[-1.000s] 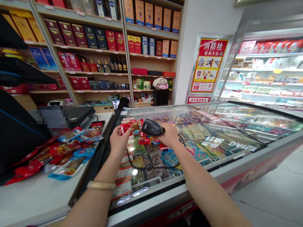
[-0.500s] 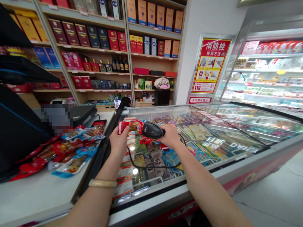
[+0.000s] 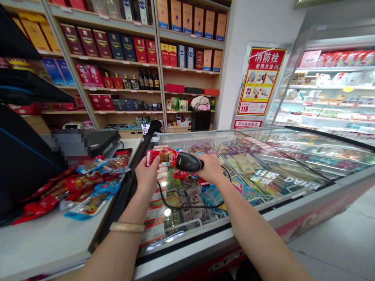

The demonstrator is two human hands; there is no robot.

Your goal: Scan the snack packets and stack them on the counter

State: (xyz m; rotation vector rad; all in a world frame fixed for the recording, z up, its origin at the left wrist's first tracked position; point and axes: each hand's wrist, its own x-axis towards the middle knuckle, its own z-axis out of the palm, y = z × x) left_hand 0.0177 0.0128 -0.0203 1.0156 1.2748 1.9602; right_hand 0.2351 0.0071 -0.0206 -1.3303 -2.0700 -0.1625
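Pinched between the thumb and fingers of my left hand (image 3: pixel 147 173) is a red snack packet (image 3: pixel 166 156) with a see-through middle showing brown food. My right hand (image 3: pixel 211 168) is closed around the handle of a black barcode scanner (image 3: pixel 189 161). The scanner's head points left and meets or overlaps the packet's right end; whether they touch I cannot tell. A black cable (image 3: pixel 187 207) loops below the hands. Both hands are above the glass top of a chest freezer (image 3: pixel 249 218), over several packets seen through or on the glass.
Several red and blue snack packets (image 3: pixel 93 191) lie heaped on the white counter (image 3: pixel 35 246) at left, beside a dark monitor stand (image 3: pixel 20 156). Shelves of boxes and bottles (image 3: pixel 117 62) stand behind. A person's dark-haired head (image 3: pixel 155 127) shows past the freezer. A lit display fridge (image 3: pixel 336 89) is at right.
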